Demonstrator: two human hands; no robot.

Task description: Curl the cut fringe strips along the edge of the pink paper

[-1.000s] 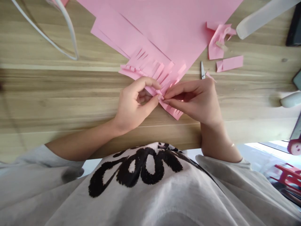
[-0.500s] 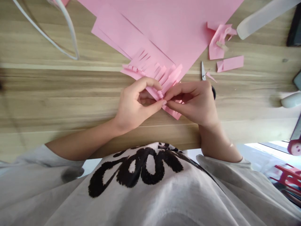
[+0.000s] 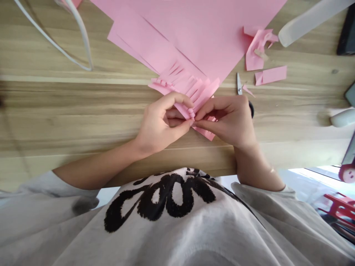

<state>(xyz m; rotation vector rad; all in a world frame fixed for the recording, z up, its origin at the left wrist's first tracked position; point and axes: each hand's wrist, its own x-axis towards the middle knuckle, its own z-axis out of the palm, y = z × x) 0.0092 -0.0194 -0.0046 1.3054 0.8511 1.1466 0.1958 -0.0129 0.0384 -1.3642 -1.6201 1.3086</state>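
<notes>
A strip of pink paper (image 3: 181, 82) is cut into a fringe along its far side, and several of its tabs are curled into small rolls. It lies slantwise between my hands. My left hand (image 3: 161, 123) pinches its near edge with the thumb, the fingers bent round behind the paper. Right beside that, my right hand (image 3: 231, 120) holds the same strip between thumb and forefinger at a curled tab. Both sets of fingertips almost meet there. The strip's lower right end, also fringed, shows beneath my right hand.
Large pink sheets (image 3: 216, 33) lie at the back. Right of them are crumpled pink scraps (image 3: 255, 50), a folded pink piece (image 3: 273, 75) and scissors (image 3: 239, 85), partly behind my right hand. A white cable (image 3: 84, 40) loops at the left; a whitish tube (image 3: 307, 24) lies back right.
The fringed strip has shifted slightly to the right and tilted a little. Both hands keep their pinch at nearly the same spot, fingertips moved only slightly.
</notes>
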